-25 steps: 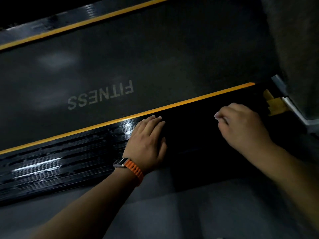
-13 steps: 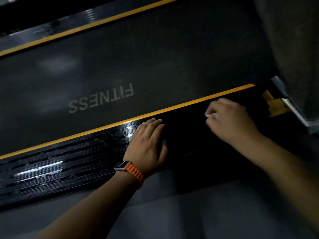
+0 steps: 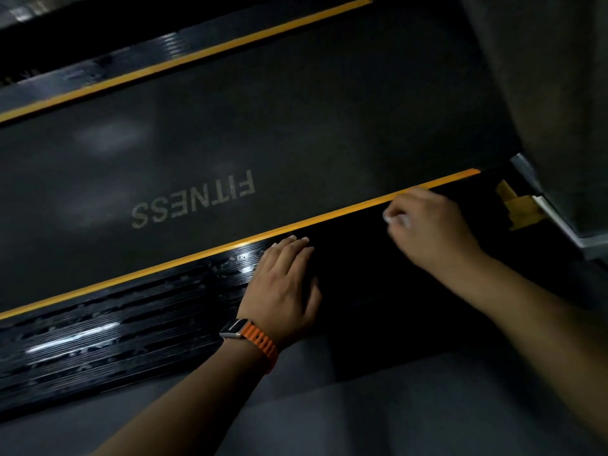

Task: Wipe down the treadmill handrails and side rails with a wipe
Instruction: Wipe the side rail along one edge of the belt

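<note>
The near side rail (image 3: 115,327) of the treadmill is black and ribbed, with a yellow stripe along its belt edge; wet streaks shine on its left part. My left hand (image 3: 284,287), with an orange-strapped watch on the wrist, rests flat on the rail with straight fingers. My right hand (image 3: 431,228) is curled round a small white wipe (image 3: 396,220) and holds it on the rail near the yellow stripe. Only a sliver of the wipe shows past the fingers. The far side rail (image 3: 138,57) runs along the top.
The grey belt (image 3: 263,126) printed FITNESS lies between the two rails. A grey upright column (image 3: 543,93) stands at the right, with a yellow-taped bracket (image 3: 519,209) at its foot. Grey floor (image 3: 362,406) lies below the near rail.
My right hand has slid the wipe leftward along the rail, away from the bracket and up against the yellow stripe. My left hand has stayed flat in place.
</note>
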### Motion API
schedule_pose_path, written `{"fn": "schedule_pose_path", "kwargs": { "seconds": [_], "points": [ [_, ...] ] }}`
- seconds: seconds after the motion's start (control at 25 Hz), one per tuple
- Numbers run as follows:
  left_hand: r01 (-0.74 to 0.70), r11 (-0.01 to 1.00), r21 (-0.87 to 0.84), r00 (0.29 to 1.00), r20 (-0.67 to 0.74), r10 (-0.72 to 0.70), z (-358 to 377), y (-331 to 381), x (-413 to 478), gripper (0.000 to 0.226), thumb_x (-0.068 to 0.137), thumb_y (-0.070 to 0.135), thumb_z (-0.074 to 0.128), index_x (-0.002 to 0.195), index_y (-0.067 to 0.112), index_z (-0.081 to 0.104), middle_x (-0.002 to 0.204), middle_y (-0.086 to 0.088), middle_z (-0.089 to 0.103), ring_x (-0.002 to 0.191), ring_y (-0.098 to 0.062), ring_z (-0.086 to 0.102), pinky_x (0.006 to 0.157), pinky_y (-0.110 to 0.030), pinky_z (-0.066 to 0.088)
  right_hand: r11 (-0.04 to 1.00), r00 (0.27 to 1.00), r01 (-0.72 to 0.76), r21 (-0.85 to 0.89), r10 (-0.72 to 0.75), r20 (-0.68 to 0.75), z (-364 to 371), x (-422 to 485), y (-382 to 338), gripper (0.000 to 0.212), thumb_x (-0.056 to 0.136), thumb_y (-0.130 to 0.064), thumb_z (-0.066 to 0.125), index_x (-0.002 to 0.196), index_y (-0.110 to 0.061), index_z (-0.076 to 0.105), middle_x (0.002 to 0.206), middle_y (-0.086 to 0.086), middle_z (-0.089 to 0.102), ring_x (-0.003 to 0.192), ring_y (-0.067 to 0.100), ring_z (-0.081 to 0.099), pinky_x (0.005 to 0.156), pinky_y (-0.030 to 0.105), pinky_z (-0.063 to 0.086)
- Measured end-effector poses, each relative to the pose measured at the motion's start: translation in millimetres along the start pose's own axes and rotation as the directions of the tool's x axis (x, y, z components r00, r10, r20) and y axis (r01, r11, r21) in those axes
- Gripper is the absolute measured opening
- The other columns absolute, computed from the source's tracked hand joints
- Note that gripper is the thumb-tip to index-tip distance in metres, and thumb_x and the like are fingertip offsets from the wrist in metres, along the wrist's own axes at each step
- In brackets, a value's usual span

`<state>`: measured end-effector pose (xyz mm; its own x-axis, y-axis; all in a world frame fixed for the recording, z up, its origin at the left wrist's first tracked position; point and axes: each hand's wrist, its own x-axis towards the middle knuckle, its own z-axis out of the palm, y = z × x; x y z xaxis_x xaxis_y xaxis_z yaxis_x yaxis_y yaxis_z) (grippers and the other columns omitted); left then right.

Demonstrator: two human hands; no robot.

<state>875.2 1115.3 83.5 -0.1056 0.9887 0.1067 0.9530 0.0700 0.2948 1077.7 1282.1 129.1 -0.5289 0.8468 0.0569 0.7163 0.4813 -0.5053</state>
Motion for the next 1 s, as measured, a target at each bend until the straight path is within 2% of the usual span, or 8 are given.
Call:
{"fn": "schedule_pose_path", "kwargs": {
  "seconds": [0.12,0.32,0.4,0.52,0.6,0.68,0.84,1.0],
  "points": [
    [0.005,1.000,-0.005,1.000,-0.002,-0.005,0.1,0.6,0.6,0.055,0.096,0.039,0.047,0.142,0.009,0.054,0.148,-0.010,0.053,0.141,-0.027,0.043,0.115,-0.052,0.041,0.995,1.000,-0.028,-0.092,0.027,-0.013,-0.2,6.2,11.4,0.010,0.090,-0.008,0.065,0.096,-0.011,0.072,0.101,0.010,0.063,0.093,0.030,0.062,0.082,0.044,0.054],
    [-0.020,1.000,-0.009,1.000,-0.011,0.020,1.0,-0.9,0.4,0.056,0.093,0.038,0.047,0.139,0.007,0.057,0.145,-0.013,0.055,0.139,-0.031,0.045,0.114,-0.053,0.042,0.962,0.955,0.275,0.002,-0.273,0.115,51.6,-3.8,-63.4,0.010,0.094,-0.012,0.063,0.098,-0.013,0.072,0.098,0.007,0.062,0.092,0.029,0.062,0.078,0.042,0.054],
    [-0.020,1.000,-0.012,1.000,-0.014,0.020,1.2,-1.3,-0.5,0.056,0.093,0.039,0.047,0.139,0.007,0.056,0.145,-0.013,0.055,0.140,-0.030,0.045,0.114,-0.053,0.042,0.969,0.966,0.245,0.030,-0.246,0.081,42.0,-0.8,-53.1,0.009,0.092,-0.012,0.065,0.096,-0.014,0.073,0.097,0.007,0.062,0.090,0.029,0.063,0.077,0.041,0.054],
    [-0.006,1.000,-0.015,1.000,-0.019,0.006,1.3,-1.0,0.3,0.055,0.096,0.040,0.046,0.140,0.009,0.056,0.146,-0.011,0.055,0.141,-0.028,0.043,0.117,-0.051,0.039,0.999,0.997,0.038,-0.034,-0.041,-0.070,13.2,7.7,-7.0,0.007,0.090,-0.009,0.067,0.094,-0.011,0.074,0.098,0.011,0.063,0.091,0.032,0.063,0.079,0.042,0.053],
    [0.000,1.000,-0.015,1.000,-0.029,-0.001,1.8,-1.3,-0.3,0.054,0.096,0.039,0.046,0.139,0.009,0.056,0.145,-0.011,0.055,0.142,-0.027,0.042,0.119,-0.049,0.037,0.993,0.996,-0.071,-0.098,0.065,-0.067,6.5,15.2,7.5,0.011,0.093,-0.011,0.065,0.099,-0.010,0.073,0.104,0.011,0.063,0.096,0.029,0.062,0.084,0.043,0.053],
    [0.000,1.000,-0.011,0.999,-0.037,0.000,1.6,-1.9,-2.2,0.053,0.096,0.040,0.046,0.137,0.008,0.057,0.143,-0.012,0.056,0.140,-0.028,0.044,0.119,-0.048,0.037,0.994,0.999,-0.022,-0.107,0.017,-0.052,19.9,18.5,-12.4,0.010,0.092,-0.010,0.065,0.098,-0.011,0.073,0.103,0.010,0.063,0.095,0.030,0.062,0.084,0.041,0.053],
    [0.009,1.000,-0.016,0.999,-0.049,-0.010,-1.2,-7.6,-3.9,0.050,0.094,0.039,0.048,0.130,0.008,0.061,0.138,-0.012,0.059,0.134,-0.029,0.049,0.117,-0.047,0.039,0.960,0.958,0.279,-0.038,-0.276,0.073,71.6,9.4,-85.9,0.008,0.089,-0.009,0.062,0.089,-0.010,0.069,0.092,0.013,0.062,0.084,0.037,0.061,0.070,0.047,0.054],
    [-0.019,0.999,0.047,1.000,-0.018,0.020,-16.2,-35.6,-27.5,0.052,0.097,0.042,0.047,0.137,0.011,0.058,0.142,-0.009,0.057,0.136,-0.027,0.048,0.116,-0.046,0.040,0.976,0.977,0.210,-0.050,-0.208,0.046,62.7,13.0,-79.2,0.008,0.091,-0.011,0.064,0.093,-0.010,0.071,0.096,0.013,0.062,0.088,0.037,0.062,0.075,0.045,0.053]
  ]
}}
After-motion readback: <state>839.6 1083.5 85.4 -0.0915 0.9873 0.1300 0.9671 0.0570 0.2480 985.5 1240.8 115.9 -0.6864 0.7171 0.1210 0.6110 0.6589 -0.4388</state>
